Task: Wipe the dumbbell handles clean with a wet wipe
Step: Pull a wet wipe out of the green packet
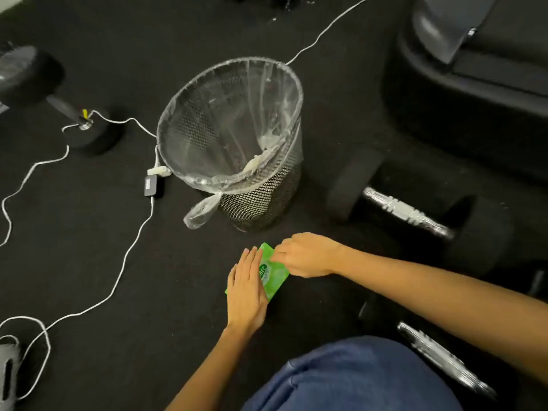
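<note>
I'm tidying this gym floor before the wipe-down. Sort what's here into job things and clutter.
For the job:
- green wipes pack, under left hand, right hand pinching its top
- dumbbell with steel handle
- second dumbbell handle
- lined mesh bin, likely for used wipes

Lying about:
- white cable
- black adapter
- third dumbbell

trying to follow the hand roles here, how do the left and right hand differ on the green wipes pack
The left hand lies flat with straight fingers, pressing the green wipes pack against the floor. The right hand is curled, its fingertips pinching at the pack's top near the far end. The left covers the near left side; the right comes in from the right. Both touch the pack on the floor beside the bin.
</note>
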The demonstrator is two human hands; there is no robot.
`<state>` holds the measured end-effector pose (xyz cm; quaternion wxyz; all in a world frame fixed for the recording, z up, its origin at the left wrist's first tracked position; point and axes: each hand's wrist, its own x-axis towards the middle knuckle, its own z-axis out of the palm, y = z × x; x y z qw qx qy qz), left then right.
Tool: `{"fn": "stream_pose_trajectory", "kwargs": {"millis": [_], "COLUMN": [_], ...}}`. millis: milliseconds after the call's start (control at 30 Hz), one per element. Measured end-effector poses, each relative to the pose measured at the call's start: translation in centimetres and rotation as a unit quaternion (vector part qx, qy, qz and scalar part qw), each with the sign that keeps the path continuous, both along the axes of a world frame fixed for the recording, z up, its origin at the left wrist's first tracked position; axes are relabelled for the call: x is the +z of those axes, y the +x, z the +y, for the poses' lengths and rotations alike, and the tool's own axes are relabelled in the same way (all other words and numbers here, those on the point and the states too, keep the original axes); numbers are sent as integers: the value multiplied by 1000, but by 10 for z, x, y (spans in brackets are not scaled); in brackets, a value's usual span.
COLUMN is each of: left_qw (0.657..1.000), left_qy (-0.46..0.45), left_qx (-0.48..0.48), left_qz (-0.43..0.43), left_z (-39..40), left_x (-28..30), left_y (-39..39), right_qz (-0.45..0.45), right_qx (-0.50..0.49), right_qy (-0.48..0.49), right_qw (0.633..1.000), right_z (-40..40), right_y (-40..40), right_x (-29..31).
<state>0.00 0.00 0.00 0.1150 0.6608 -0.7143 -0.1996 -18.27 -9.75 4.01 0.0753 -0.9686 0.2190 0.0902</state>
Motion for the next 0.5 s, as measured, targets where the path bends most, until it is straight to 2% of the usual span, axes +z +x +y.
{"fn": "stream_pose_trajectory", "kwargs": {"millis": [67, 133, 233, 333, 400, 500], "left_qw": [1000, 1000, 992, 980, 970, 966], "left_qy": [-14, -25, -73, -97, -101, -115], "left_qx": [-8, -5, 21, 47, 66, 78], "left_qz": [-11, 17, 98, 166, 209, 217], "left_z": [-4, -7, -2, 6, 15, 19], "left_x": [-11, -24, -30, -22, -21, -24], "left_y": [3, 8, 14, 17, 19, 23], "right_qz": [15, 31, -4, -83, -77, -62], "right_qx": [5, -26, -131, -248, -255, -251], "right_qy": [-23, -17, 68, 183, 222, 222], "right_qw": [1000, 999, 989, 948, 938, 940], "right_z": [-4, -4, -2, 3, 11, 21], "right_y": [9, 17, 21, 21, 23, 31], "right_x": [-6, -11, -19, -30, -33, -34]}}
